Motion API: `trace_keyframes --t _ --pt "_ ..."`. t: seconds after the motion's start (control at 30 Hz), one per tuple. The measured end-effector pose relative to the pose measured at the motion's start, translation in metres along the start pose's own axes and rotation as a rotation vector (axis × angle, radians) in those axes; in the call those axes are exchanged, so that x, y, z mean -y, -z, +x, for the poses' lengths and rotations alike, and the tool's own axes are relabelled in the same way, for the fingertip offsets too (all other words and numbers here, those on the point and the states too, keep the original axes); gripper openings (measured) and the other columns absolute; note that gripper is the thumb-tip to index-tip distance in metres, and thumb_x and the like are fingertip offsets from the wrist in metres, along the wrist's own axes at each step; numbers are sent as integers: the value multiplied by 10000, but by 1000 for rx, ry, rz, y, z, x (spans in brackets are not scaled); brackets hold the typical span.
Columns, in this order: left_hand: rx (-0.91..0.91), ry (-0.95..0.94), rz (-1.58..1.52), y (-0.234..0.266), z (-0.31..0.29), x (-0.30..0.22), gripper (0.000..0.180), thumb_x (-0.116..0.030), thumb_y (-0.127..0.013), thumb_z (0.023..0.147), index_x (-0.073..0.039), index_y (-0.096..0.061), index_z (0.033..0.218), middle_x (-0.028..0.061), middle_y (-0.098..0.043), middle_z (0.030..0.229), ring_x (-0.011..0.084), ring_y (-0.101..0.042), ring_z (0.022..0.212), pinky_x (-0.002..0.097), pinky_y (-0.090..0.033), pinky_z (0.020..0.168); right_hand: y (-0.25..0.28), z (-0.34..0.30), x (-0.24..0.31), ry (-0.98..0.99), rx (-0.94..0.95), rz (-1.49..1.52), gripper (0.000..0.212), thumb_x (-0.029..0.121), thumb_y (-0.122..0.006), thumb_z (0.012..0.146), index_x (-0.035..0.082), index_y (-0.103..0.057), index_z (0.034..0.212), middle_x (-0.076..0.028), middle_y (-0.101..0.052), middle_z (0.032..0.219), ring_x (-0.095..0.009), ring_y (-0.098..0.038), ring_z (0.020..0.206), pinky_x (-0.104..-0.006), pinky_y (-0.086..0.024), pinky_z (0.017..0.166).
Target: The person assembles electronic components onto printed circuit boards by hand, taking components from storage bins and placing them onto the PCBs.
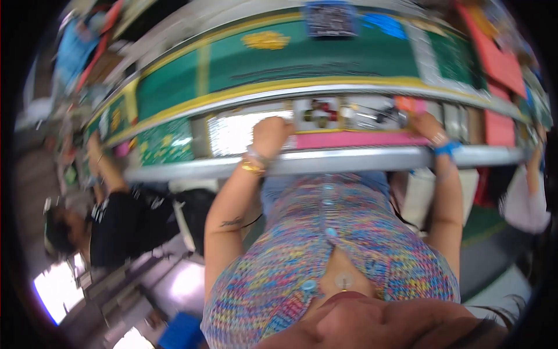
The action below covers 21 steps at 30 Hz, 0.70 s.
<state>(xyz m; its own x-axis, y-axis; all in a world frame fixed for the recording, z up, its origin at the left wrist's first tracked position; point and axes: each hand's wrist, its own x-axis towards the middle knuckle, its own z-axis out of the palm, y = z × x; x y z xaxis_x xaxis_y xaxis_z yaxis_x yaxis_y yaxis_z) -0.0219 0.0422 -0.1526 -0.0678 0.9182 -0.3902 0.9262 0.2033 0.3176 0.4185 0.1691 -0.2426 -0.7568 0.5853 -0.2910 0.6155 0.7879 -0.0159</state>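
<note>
My left hand (272, 137) is closed in a fist over the near work surface, at the right edge of a bright white, shiny panel (232, 134). Its fingertips are turned away, so what they hold is hidden. A flat pink strip (354, 139) runs from beside this fist across to my right hand (428, 125). That hand is also curled, next to small orange and pink pieces (410, 104); blur hides its fingertips. Between my hands, behind the strip, sit a compartment of dark red and green round items (319, 114) and another with metallic and black items (375, 116).
A silver rail (349, 160) runs along the near edge. Beyond lies a green belt (360, 61) with yellow borders, carrying a yellow pile (265, 40), a dark blue printed card (331, 19) and blue pieces (385, 25). A co-worker in black (131, 227) works at left, another person at far right.
</note>
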Motion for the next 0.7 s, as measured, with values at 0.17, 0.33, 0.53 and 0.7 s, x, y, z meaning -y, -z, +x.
trace_keyframes --t 0.17,0.33,0.53,0.7 --pt "-481 148 -149 47 -49 41 208 -303 -598 831 -119 -691 802 101 -650 701 308 -625 658 411 -485 602 68 -31 21 -718 80 757 378 359 -492 908 21 -647 841 -104 -661 677 -191 -646 586 -315 -487 565" --pt "-959 413 350 74 -61 235 561 -409 -591 853 89 -543 1106 273 -505 1208 406 -465 1112 468 -334 996 85 -41 28 -726 -137 725 305 289 -505 918 8 -605 981 -117 -663 743 -201 -646 634 -322 -484 580" --pt "-334 523 821 59 -99 357 338 -244 -385 940 -236 -505 1255 108 -540 1255 393 -429 1226 617 -286 990 96 -36 61 -587 -464 798 221 199 -560 894 38 -616 1035 -113 -667 830 -177 -636 707 -289 -485 655" --pt "-678 376 795 16 -120 374 396 -356 -399 956 -49 -597 1111 202 -577 1148 375 -502 1127 639 -285 997 137 16 100 -529 -688 901 135 78 -648 834 31 -594 949 -50 -620 872 -100 -583 795 -237 -467 685"
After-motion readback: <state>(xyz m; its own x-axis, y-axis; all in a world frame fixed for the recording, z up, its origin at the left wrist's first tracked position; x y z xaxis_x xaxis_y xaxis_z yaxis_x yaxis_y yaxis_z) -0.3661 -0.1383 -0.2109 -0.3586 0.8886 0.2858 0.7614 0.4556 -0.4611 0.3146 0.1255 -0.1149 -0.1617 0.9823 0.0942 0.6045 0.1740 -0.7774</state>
